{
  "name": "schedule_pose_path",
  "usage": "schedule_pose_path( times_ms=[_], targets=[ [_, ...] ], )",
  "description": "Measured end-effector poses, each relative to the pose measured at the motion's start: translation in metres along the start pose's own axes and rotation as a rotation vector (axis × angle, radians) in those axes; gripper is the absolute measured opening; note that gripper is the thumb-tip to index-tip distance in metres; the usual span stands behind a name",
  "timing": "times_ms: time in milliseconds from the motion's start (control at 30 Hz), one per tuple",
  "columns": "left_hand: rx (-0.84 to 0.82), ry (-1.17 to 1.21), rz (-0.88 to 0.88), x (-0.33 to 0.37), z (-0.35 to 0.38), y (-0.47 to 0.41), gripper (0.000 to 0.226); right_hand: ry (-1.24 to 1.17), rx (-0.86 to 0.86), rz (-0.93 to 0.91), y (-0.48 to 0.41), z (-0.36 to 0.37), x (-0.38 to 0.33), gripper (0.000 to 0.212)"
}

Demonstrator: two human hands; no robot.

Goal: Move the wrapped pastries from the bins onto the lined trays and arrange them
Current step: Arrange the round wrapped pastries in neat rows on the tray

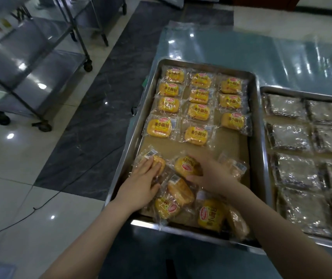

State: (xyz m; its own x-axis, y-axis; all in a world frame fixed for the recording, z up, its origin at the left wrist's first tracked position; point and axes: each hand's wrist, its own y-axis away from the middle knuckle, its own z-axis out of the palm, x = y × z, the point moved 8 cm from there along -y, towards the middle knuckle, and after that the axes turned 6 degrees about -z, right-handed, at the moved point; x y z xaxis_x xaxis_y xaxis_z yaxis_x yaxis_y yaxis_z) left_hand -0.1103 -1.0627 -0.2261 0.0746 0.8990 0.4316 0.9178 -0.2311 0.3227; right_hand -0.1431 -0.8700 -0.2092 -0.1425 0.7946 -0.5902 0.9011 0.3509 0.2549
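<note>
The counter lies under clear film, steel carts off left. A second tray of dark packets sits beside the lined tray. Yellow pastries lie there in rows, loose ones nearer. Left hand presses flat on one; right hand grips another.
</note>
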Motion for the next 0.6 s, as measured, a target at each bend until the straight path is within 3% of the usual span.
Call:
schedule_pose_path(
  times_ms=[133,233,300,400,467,600],
  targets=[
    [0.014,-0.022,-0.013,-0.001,-0.003,0.001,0.065,-0.009,-0.075,0.057,0.012,0.007,0.001,0.101],
    [0.022,-0.022,-0.034,-0.002,-0.003,0.001,0.065,-0.065,-0.056,0.077,0.013,0.002,0.000,0.100],
    [0.020,-0.020,-0.040,-0.002,-0.002,0.000,0.066,-0.173,0.168,0.078,0.017,-0.019,0.005,0.082],
    [0.010,-0.010,-0.052,-0.002,-0.003,-0.002,0.066,-0.212,0.670,0.224,0.034,-0.070,0.037,0.063],
    [-0.005,-0.016,-0.062,-0.003,-0.003,-0.003,0.065,-0.261,0.817,0.354,0.043,-0.089,0.066,0.057],
    [0.006,-0.018,-0.078,-0.005,-0.008,-0.007,0.054,-0.168,0.527,0.501,0.040,-0.084,0.095,0.063]
  ],
)
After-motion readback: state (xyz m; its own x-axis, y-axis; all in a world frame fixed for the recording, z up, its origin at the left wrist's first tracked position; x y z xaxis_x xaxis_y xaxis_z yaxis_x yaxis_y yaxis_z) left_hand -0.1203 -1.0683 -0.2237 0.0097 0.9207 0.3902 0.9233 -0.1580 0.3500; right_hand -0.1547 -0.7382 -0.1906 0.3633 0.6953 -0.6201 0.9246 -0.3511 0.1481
